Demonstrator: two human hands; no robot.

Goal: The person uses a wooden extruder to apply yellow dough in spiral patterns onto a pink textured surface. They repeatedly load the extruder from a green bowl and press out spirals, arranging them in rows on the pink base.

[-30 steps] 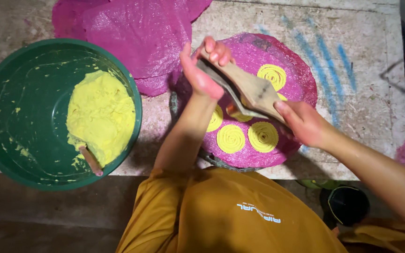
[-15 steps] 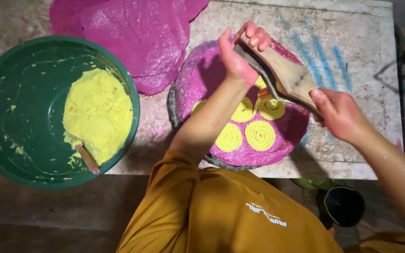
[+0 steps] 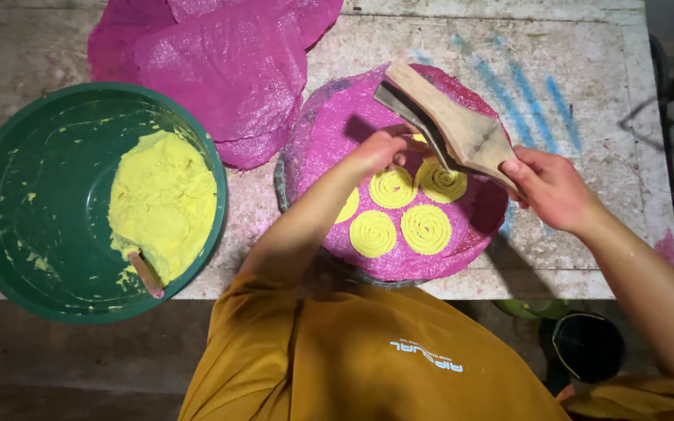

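The right hand [image 3: 551, 187] grasps the wooden press [image 3: 450, 125] at its 4 o'clock end; the left hand [image 3: 380, 148], fingers curled, touches the yellow dough spirals [image 3: 399, 210]. The green basin [image 3: 33, 210] sits at 9 o'clock on the table [image 3: 602, 86].

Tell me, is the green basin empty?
No, the green basin holds a mound of yellow dough on its right side.

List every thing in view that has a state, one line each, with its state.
wooden press: held tilted over the round tray
right hand: gripping the wooden press handles
left hand: fingers at the underside of the press
round tray: covered with pink mesh, carrying yellow dough spirals
green basin: partly filled with yellow dough
spare pink mesh sheets: piled flat on the table
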